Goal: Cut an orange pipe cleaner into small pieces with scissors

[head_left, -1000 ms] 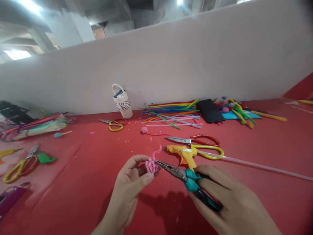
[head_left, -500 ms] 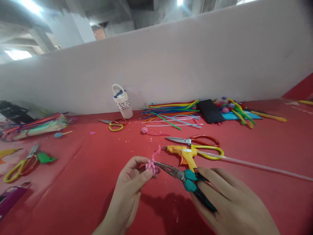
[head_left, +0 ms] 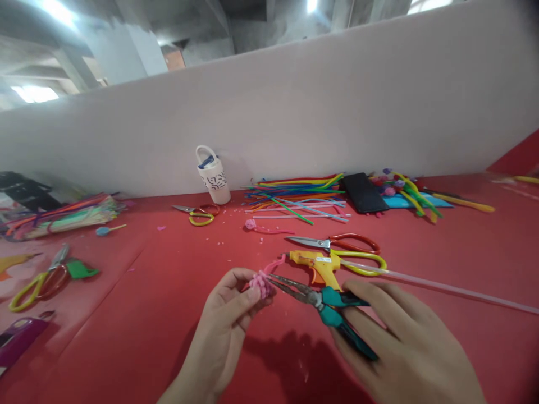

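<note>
The left hand [head_left: 229, 311] pinches a small, bumpy pink ball [head_left: 263, 285] between thumb and fingers, above the red table [head_left: 168, 280]. The right hand [head_left: 400, 336] holds the pliers [head_left: 330, 317] by their handles; the jaws are a bit apart, right by the ball. The ball looks light, soft and easy to squash, so a gentle pinch on its sides seems best. Its thin pink tail [head_left: 275, 262] looks bendy and points toward the yellow glue gun [head_left: 324, 266].

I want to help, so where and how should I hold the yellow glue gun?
Hold the glue gun by its handle, probably from the near side: it slants toward the person, while the nozzle points left. The right hand and pliers are close, though.
</note>
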A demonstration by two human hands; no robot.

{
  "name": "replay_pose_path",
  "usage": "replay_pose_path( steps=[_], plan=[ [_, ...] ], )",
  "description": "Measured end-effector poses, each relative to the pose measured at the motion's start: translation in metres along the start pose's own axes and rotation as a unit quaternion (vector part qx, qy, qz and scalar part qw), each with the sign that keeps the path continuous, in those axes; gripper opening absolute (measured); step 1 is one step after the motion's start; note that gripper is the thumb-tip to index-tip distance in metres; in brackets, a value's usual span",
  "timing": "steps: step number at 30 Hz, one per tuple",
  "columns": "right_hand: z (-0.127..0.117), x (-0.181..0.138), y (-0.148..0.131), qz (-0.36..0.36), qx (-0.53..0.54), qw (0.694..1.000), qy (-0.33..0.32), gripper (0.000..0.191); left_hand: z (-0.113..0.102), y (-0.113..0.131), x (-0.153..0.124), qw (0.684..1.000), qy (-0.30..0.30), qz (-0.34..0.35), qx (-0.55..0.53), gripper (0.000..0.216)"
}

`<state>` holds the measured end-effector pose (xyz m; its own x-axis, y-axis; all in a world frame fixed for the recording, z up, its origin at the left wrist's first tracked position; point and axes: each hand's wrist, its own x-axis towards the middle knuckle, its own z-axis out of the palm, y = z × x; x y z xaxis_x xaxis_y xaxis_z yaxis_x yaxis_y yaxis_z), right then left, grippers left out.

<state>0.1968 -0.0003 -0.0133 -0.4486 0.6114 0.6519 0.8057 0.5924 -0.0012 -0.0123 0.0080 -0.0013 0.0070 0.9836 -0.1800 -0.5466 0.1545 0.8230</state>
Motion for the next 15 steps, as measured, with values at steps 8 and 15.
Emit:
replay_pose_path(
  steps=[8, 15],
  plan=[
    [-0.0001, 0.0044, -0.0007, 0.058, 0.116, 0.991, -0.014, 0.019, -0.0019, -0.0006, -0.0003, 1.0, 0.012, -0.001, -0.014, 0.009],
    [0.0012, 0.0044, -0.0027, 0.059, 0.127, 0.99, -0.015, 0.022, 0.0, -0.0006, -0.002, 1.0, 0.007, -0.009, -0.016, 0.009]
  ],
)
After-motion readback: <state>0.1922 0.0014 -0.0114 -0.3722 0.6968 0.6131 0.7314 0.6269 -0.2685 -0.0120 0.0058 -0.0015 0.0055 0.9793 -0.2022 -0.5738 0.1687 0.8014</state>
